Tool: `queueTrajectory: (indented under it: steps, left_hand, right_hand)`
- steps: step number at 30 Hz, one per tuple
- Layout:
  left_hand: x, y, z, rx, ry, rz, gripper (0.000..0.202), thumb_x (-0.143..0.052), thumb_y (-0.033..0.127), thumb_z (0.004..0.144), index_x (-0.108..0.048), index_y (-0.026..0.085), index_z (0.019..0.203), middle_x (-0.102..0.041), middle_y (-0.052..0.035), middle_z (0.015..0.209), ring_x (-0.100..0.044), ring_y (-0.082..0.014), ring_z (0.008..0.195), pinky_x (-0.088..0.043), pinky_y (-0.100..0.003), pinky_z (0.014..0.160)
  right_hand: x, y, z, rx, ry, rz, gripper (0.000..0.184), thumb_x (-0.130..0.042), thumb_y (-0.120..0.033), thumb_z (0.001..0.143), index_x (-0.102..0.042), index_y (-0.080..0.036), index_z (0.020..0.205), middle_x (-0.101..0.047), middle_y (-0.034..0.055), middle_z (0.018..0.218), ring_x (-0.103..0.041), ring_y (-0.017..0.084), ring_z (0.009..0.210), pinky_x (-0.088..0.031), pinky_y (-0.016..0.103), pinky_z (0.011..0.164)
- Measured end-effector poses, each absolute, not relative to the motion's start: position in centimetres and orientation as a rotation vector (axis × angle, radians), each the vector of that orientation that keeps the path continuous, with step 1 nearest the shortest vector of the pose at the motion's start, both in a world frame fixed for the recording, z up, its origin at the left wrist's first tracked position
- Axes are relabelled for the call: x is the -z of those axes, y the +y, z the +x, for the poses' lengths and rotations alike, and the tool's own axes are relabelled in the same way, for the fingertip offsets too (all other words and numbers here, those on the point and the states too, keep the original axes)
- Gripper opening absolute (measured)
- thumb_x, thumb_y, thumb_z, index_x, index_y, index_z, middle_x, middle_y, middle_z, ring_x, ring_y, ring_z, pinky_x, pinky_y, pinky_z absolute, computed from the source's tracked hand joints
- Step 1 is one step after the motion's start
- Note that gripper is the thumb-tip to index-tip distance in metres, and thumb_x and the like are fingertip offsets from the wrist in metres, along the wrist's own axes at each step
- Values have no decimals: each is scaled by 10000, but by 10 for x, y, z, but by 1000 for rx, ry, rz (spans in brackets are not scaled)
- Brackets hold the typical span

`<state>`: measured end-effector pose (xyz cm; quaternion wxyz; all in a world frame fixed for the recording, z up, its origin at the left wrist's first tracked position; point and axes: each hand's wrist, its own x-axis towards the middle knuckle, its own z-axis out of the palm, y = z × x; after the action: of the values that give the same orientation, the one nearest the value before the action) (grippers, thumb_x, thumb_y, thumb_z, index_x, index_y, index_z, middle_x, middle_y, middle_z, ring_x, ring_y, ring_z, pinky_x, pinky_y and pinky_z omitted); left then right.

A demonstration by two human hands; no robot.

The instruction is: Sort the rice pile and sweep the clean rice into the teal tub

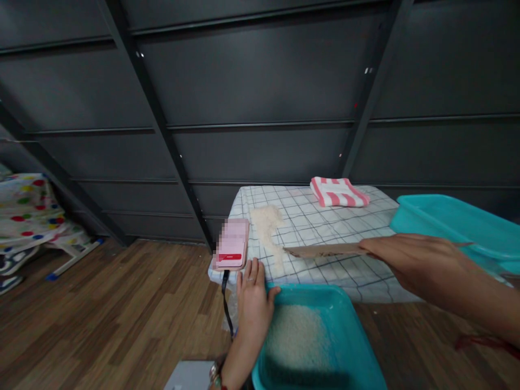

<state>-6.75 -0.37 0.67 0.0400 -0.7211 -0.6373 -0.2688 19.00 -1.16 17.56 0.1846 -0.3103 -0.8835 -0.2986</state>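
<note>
Loose white grain that looks like rice is spread on the checked tablecloth at the table's left side. My right hand is closed around a flat strip of cardboard, whose far end touches the cloth beside the grain. Over the table's front edge lies my left hand, its fingers stretched out on the cloth and its thumb at the corner of a teal plastic basin. More grain lies in that basin, just below the table edge.
Left of the grain is a pink phone with a black cable. A folded pink-striped towel lies at the back. Another teal basin stands at the right. A dark panelled wall rises behind the table.
</note>
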Motion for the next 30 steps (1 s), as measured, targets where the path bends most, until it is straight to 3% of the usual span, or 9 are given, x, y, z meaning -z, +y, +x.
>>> queueTrajectory:
  steps: [6,12,14,16,17,19,22,25,30]
  left_hand:
    - [-4,-3,-67,820,-1962,-2216,460,-559,222,787,-530,70,1221,-517,-229,1319,-464,-348,1239,-367,-571,1002]
    - [0,-2,-67,830,-1932,-2168,446,-556,223,790,-532,83,1212,-535,-223,1304,-481,-345,1224,-378,-570,987]
    - [1,-2,-66,843,-1913,-2152,435,-562,222,787,-537,103,1205,-549,-207,1297,-489,-335,1218,-389,-557,981]
    - [1,-2,-66,852,-1898,-2137,425,-561,218,787,-538,123,1201,-556,-192,1295,-495,-324,1214,-395,-545,978]
    - [1,-2,-66,851,-1894,-2135,422,-559,216,788,-538,124,1199,-559,-190,1293,-498,-320,1212,-397,-541,977]
    - [0,-3,-66,838,-1895,-2137,415,-551,209,792,-538,116,1197,-562,-195,1287,-502,-317,1209,-396,-539,978]
    - [-1,-3,-66,819,-1899,-2146,416,-540,205,800,-535,88,1199,-559,-215,1281,-499,-322,1211,-389,-547,982]
    - [-1,-3,-67,824,-1882,-2160,432,-545,225,806,-527,72,1209,-543,-231,1293,-487,-335,1220,-389,-556,981]
    - [0,-4,-68,848,-1873,-2178,450,-515,251,831,-503,76,1245,-525,-238,1309,-469,-347,1235,-366,-589,992]
  right_hand:
    - [-163,-4,190,662,-2634,-895,421,-321,39,707,-632,-201,858,-693,15,705,-631,149,588,-478,257,538]
    - [-148,24,213,1019,-2480,-950,350,-339,-17,804,-649,-138,909,-694,98,793,-646,206,667,-486,312,586]
    - [-129,39,214,895,-2581,-1112,325,-364,-45,819,-662,-136,913,-701,105,819,-657,228,700,-505,350,640]
    - [-108,49,207,634,-2725,-1216,293,-428,-154,859,-648,-126,1050,-698,130,957,-660,257,840,-517,392,732]
    - [-98,52,201,536,-2747,-1231,334,-459,-229,872,-608,-120,1150,-663,150,1090,-628,282,975,-506,424,800]
    - [-84,54,183,385,-2750,-1220,501,-476,-350,889,-446,-159,1351,-491,135,1355,-424,308,1255,-411,497,959]
    - [-71,56,155,206,-2782,-1185,630,-446,-465,902,-282,-189,1445,-287,117,1487,-163,324,1372,-230,610,1045]
    - [-62,61,139,59,-2840,-1169,672,-376,-539,911,-255,-163,1453,-257,153,1487,-135,337,1372,-148,653,1044]
    - [-51,61,139,-82,-2857,-1110,765,-258,-612,908,-191,-90,1463,-237,208,1475,-146,318,1371,-129,613,1069]
